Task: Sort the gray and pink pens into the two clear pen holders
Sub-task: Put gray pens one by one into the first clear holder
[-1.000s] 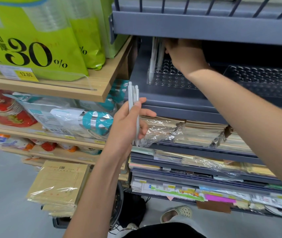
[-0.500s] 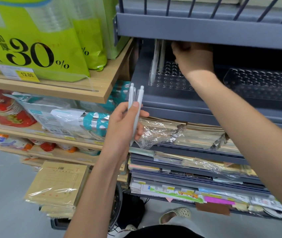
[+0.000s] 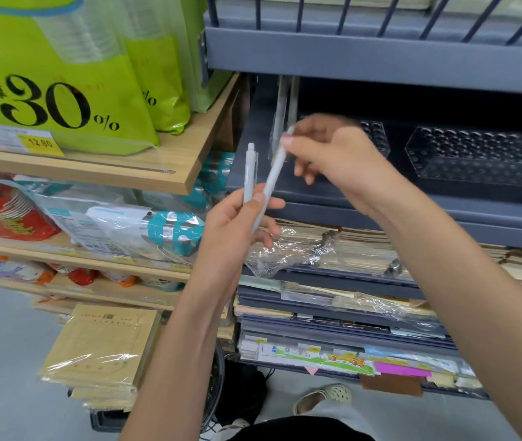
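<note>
While gripped by left hand (image 3: 232, 232), two gray pens (image 3: 249, 173), one pinched by right hand (image 3: 342, 157), before shelf edge (image 3: 396, 216)

Pale gray plastic pens (image 3: 249, 176), frame centre: matt, smooth. Clear plastic pen holder (image 3: 476, 160), right: glossy, dimpled. Blue-gray metal shelf (image 3: 380, 62), top: matt paint. Light wooden shelf board (image 3: 186, 160), left: smooth grain. Green plastic packs (image 3: 62, 90), upper left: glossy.

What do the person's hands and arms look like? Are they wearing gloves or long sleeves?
No gloves and no sleeves in view. The left hand and right hand are bare, and no ring, watch or bracelet shows. The left forearm and right forearm are bare up to the picture's edge.
</note>
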Demonstrator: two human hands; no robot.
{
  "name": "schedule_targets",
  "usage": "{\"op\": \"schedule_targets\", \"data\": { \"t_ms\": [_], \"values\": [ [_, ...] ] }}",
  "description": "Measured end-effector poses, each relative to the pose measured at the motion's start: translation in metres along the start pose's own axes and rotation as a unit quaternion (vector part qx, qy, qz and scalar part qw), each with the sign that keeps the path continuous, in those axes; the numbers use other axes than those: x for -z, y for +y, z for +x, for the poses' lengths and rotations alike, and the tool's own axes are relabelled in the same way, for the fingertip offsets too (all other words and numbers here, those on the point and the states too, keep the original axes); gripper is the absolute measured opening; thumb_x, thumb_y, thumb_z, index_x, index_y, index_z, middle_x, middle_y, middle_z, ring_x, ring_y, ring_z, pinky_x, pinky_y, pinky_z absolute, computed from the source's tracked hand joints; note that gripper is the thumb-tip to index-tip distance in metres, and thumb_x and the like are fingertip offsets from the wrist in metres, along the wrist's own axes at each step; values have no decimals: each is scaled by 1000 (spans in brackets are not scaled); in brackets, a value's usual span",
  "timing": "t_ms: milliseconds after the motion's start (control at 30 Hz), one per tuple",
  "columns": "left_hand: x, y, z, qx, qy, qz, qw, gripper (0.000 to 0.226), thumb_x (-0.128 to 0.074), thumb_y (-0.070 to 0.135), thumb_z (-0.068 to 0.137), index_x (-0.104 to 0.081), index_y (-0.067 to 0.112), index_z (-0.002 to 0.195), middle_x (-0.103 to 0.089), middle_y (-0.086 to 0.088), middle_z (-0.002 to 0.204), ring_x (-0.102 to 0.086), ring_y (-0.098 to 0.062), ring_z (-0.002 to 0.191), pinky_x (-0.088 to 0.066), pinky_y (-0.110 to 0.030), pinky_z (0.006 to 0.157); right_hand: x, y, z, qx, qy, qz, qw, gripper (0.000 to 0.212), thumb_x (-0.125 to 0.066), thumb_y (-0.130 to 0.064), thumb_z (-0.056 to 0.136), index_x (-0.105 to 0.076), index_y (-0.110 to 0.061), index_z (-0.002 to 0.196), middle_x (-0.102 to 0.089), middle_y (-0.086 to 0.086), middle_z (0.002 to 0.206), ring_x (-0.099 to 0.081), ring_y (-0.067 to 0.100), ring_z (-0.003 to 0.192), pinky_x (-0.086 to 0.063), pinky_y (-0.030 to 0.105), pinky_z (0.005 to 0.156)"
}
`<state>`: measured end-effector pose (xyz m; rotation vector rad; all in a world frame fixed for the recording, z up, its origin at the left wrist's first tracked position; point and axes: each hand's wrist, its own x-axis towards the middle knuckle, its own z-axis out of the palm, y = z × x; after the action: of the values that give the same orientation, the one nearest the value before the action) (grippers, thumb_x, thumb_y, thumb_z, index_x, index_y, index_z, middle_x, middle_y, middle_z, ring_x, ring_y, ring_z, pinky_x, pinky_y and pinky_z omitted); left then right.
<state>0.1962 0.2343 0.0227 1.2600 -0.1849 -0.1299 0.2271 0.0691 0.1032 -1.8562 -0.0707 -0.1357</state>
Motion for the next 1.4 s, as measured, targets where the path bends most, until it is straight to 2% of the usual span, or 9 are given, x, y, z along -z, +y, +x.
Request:
{"op": "schedule_targets", "data": {
  "t_ms": [100, 300, 433, 533, 667, 767, 967, 1167, 1400],
  "values": [
    [0, -4, 0, 8, 5, 1, 1000, 18, -53, 18, 102, -67, 14, 112, -75, -5, 101, -58, -12, 58, -48, -23, 51, 0, -2, 2, 23, 64, 80, 994, 4, -62, -11, 95, -62, -13, 91, -68, 0, 70, -62, 17, 58, -52, 30, 55],
    [-2, -5, 2, -16, 23, 6, 1000, 16, -57, 13, 100, -69, 16, 111, -75, -6, 103, -56, -10, 58, -46, -21, 51, -10, 7, -8, -2, 6, 26, 1000, 10, -69, -8, 89, -64, -6, 98, -70, 9, 76, -66, 15, 63, -59, 29, 65],
    [1, -6, -2, 4, 51, 16, 999, 18, -54, 24, 102, -69, 23, 112, -73, 1, 95, -54, -10, 55, -44, -24, 49, 2, -3, 4, 48, 111, 60, 991, 9, -68, -5, 89, -64, -10, 95, -70, 3, 75, -64, 13, 60, -57, 26, 64],
    [4, -7, -4, 14, 65, 12, 998, 20, -53, 31, 102, -68, 20, 108, -61, 6, 75, -38, -8, 47, -28, -23, 43, 17, -5, 15, 102, 198, 47, 974, 8, -71, -9, 87, -66, -15, 84, -72, -2, 71, -68, 15, 64, -58, 29, 70],
    [4, -3, -4, 19, 74, -39, 996, 20, -50, 40, 100, -54, 20, 100, -56, 6, 69, -31, -8, 43, -23, -21, 38, 26, 1, 31, 113, 243, 6, 963, 7, -72, -20, 86, -67, -18, 81, -73, -9, 70, -70, 11, 71, -58, 36, 82],
    [3, -1, -5, 12, 74, -66, 995, 14, -48, 36, 103, -48, 24, 95, -56, 4, 71, -30, -8, 43, -22, -20, 37, 24, 5, 42, 103, 233, -58, 965, 8, -70, -30, 86, -65, -26, 82, -73, -7, 81, -71, 17, 83, -52, 44, 94],
    [3, 2, -9, -15, 58, -42, 997, 9, -58, 23, 98, -50, 19, 100, -58, 6, 75, -33, -9, 45, -22, -22, 39, 15, 0, 61, 67, 203, -184, 959, 31, -61, -40, 92, -70, -11, 96, -74, 4, 96, -66, 27, 100, -48, 41, 99],
    [2, 2, -8, -27, 65, -18, 997, 6, -59, 23, 98, -57, 17, 98, -65, 6, 80, -41, -9, 44, -29, -20, 39, 8, -2, 72, 43, 154, -271, 949, 32, -54, -36, 95, -70, -9, 88, -73, 7, 92, -62, 19, 79, -39, 23, 70],
    [3, 2, -8, -53, 66, 20, 996, 20, -54, 32, 101, -73, 28, 98, -62, 6, 80, -44, -9, 48, -35, -21, 44, 6, 0, 80, 34, 138, -264, 954, 27, -57, -37, 94, -70, -14, 93, -72, 5, 96, -67, 23, 91, -53, 33, 86]
  ]
}}
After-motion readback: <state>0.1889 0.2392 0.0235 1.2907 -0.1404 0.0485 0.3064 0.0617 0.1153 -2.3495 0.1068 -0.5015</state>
